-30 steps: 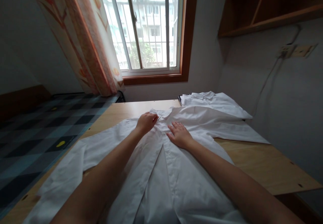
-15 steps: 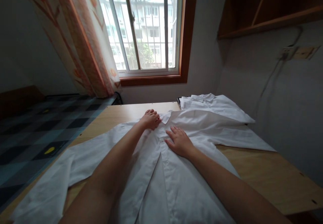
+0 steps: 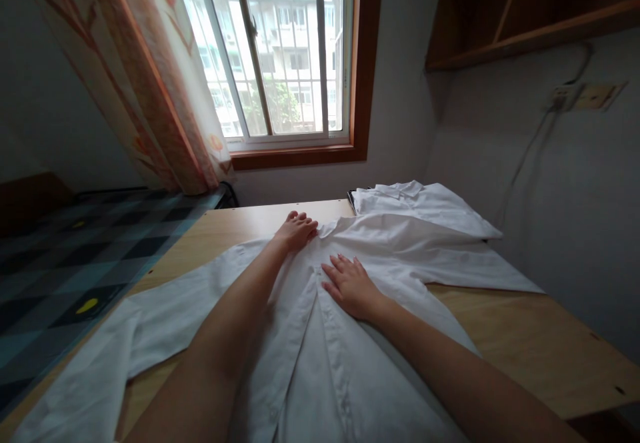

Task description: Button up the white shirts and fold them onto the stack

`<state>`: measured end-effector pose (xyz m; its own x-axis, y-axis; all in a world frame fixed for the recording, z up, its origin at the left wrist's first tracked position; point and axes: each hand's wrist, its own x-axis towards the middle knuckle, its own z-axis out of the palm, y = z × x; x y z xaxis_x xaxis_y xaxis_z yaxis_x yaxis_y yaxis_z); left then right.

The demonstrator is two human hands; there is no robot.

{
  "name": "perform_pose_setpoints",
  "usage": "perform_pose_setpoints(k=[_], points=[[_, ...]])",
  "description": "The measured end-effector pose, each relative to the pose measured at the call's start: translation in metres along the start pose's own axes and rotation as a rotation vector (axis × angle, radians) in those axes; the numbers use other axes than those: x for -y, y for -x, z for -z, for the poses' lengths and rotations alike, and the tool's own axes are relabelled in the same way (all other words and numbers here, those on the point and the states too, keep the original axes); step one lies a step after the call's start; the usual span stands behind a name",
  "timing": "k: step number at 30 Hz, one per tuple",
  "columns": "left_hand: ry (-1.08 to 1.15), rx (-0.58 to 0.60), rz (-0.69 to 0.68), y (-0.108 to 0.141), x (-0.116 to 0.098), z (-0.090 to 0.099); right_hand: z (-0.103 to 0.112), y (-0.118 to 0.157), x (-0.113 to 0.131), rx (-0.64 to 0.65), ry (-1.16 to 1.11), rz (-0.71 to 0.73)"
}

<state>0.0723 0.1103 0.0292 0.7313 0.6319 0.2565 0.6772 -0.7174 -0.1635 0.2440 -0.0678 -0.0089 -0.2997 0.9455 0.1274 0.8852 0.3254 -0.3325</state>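
A white long-sleeved button shirt (image 3: 400,246) lies spread face up, collar at the far end, its lower front parted below the chest. At the collar, my left hand (image 3: 299,231) has its fingers curled over the left side, pinching the cloth; its fingertips are partly hidden. My right hand (image 3: 353,286) rests palm down on the right chest beside the button placket, fingers apart. One sleeve stretches toward the lower left and the other out to the right.
Folded white shirts (image 3: 425,200) sit at the back right of the wooden table (image 3: 525,330). A bed with a checked sheet (image 3: 100,250) adjoins on the left. Behind are a curtain (image 3: 145,83) and a window (image 3: 285,63); a wall shelf (image 3: 545,36) hangs at right.
My left hand has shifted slightly at the collar, whose visible flap now looks more folded under. My right hand has slid a little toward me on the chest. The view has shifted slightly.
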Motion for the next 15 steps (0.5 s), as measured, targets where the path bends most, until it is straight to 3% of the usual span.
perform_pose_setpoints(k=[6, 11, 15], points=[[0.026, -0.043, 0.116, 0.004, -0.006, -0.016, -0.004, -0.003, 0.004, 0.033, 0.065, -0.018], [-0.028, -0.205, 0.215, 0.007, -0.019, -0.001, -0.004, -0.002, 0.005, 0.024, 0.077, -0.013], [-0.004, -0.305, 0.344, 0.027, -0.028, 0.008, -0.001, 0.001, 0.006, 0.005, 0.052, -0.013]])
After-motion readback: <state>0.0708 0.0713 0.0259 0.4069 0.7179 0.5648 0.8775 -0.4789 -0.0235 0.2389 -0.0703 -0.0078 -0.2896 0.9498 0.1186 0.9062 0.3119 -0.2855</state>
